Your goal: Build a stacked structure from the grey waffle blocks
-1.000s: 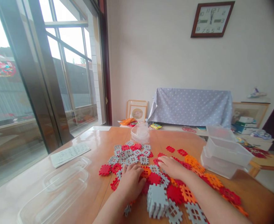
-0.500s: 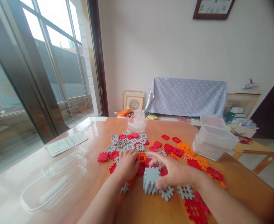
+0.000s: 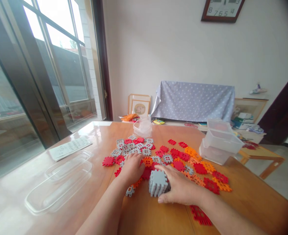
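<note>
A short stack of grey square interlocking tiles [image 3: 158, 181] with notched edges stands on the wooden table. My right hand [image 3: 177, 186] is closed around it from the right, thumb at the near side and fingers behind. My left hand [image 3: 133, 168] lies palm down over the left part of the loose pieces, fingers forward and thumb apart; its fingertips are partly hidden among grey window-shaped tiles [image 3: 126, 148]. An orange window tile [image 3: 147, 161] lies just right of its fingers. Near its wrist is a small grey piece [image 3: 130, 191].
Red and orange tiles [image 3: 199, 168] spread to the right. Clear plastic boxes [image 3: 219, 143] stand at the right edge, and a smaller clear container [image 3: 143, 127] at the back. On the left lie clear lids [image 3: 58, 187] and a printed sheet [image 3: 70, 148].
My right hand has come down and closed around the grey stack, which it was hovering beside. My left hand has barely shifted. The view has moved slightly.
</note>
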A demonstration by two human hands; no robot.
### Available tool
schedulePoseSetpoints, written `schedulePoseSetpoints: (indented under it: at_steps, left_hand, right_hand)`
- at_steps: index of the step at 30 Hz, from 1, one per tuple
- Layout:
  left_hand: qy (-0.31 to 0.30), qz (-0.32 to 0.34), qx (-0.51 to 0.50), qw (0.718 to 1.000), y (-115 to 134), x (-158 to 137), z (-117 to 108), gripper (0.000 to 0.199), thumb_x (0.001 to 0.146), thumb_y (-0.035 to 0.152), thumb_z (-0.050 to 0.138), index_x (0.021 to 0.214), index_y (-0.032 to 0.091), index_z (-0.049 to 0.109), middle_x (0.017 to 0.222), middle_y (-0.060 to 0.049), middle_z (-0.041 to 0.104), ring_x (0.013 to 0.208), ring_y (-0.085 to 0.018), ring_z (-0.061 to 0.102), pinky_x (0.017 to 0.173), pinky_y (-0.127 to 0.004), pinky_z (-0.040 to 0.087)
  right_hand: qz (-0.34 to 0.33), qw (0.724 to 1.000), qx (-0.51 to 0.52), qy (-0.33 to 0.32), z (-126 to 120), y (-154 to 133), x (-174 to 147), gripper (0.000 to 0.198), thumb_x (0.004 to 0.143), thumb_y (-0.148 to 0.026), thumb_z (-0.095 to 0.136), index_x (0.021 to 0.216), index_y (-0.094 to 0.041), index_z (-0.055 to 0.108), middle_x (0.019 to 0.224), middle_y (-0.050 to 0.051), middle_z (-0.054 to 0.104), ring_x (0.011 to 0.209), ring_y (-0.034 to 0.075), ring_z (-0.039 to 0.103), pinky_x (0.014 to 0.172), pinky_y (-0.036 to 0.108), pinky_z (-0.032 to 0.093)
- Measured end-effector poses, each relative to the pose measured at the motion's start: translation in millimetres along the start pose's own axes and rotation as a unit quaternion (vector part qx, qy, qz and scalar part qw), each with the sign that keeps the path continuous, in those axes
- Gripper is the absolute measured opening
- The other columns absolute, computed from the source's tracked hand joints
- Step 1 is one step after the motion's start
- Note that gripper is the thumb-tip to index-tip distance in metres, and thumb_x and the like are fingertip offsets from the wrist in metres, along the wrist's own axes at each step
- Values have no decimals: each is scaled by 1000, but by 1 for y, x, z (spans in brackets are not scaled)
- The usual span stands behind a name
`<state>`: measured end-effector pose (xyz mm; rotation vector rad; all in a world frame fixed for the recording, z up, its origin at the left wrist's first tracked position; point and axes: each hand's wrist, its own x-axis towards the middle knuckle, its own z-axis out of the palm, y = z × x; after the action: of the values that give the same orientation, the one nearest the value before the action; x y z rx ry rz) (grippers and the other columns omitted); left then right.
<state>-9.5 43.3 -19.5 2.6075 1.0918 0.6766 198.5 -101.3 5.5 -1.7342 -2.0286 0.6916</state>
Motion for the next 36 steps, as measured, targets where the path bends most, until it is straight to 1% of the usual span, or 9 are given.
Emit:
schedulePoseSetpoints:
  at_steps: [7,9,12,15,16,21,26,31,36]
  left_hand:
    - [17,-5,0,1000,-1,0,0,36,87,22,53,119,26,68,117,-7,68,115,-26,56,102,-36,40]
    - [21,-3,-4,1000,-1,0,0,36,87,22,53,119,26,68,116,-7,68,115,-25,56,102,-35,40]
    - [19,-8,-7,1000,-1,1,0,36,86,21,53,118,24,69,115,-7,68,115,-26,56,101,-35,40]
    - [16,-14,-8,1000,0,1,0,35,86,21,54,117,24,69,114,-7,68,114,-26,56,101,-35,41]
    - [17,-14,-8,1000,0,1,0,35,86,21,54,117,24,69,114,-7,68,114,-26,55,102,-35,40]
    - [15,-19,-4,1000,0,0,0,35,88,22,54,119,25,68,118,-7,67,117,-25,54,104,-35,39]
    - [8,-18,7,1000,-1,0,1,33,88,25,56,119,24,69,118,-8,67,118,-26,54,106,-38,38]
    - [2,-12,8,1000,1,1,0,33,89,26,54,119,24,69,116,-8,68,115,-26,56,104,-37,40]
    - [-1,-9,4,1000,5,0,-3,33,90,27,54,120,23,69,116,-8,69,116,-26,56,103,-36,41]
  right_hand:
    - [-10,1000,-1,27,6,-2,-1,92,58,-42,89,140,-31,49,125,5,56,121,28,53,105,41,42]
    - [-15,999,-3,39,7,-4,-1,83,58,-39,88,133,-31,53,121,4,57,116,27,54,102,40,43]
    - [-16,998,-18,55,9,-8,-1,63,60,-34,85,118,-27,59,112,3,57,107,25,56,95,38,45]
    - [-18,997,-31,64,12,-10,-2,52,62,-33,82,109,-25,61,108,3,57,102,24,55,92,36,45]
    - [-20,997,-31,66,12,-10,-2,51,63,-32,81,109,-25,60,108,3,57,103,24,55,92,36,45]
    - [-15,998,-10,62,13,-8,-3,60,61,-31,83,116,-27,58,112,2,57,108,24,54,94,36,44]
    - [-12,998,-5,56,13,-9,-4,49,65,-31,81,109,-25,60,111,4,58,107,26,55,93,37,44]
    - [-24,997,0,69,14,-10,-6,51,67,-28,78,114,-26,60,114,4,59,110,26,55,97,37,44]
    - [-28,996,4,80,17,-9,-6,48,67,-26,76,112,-26,60,112,3,60,108,24,57,94,36,46]
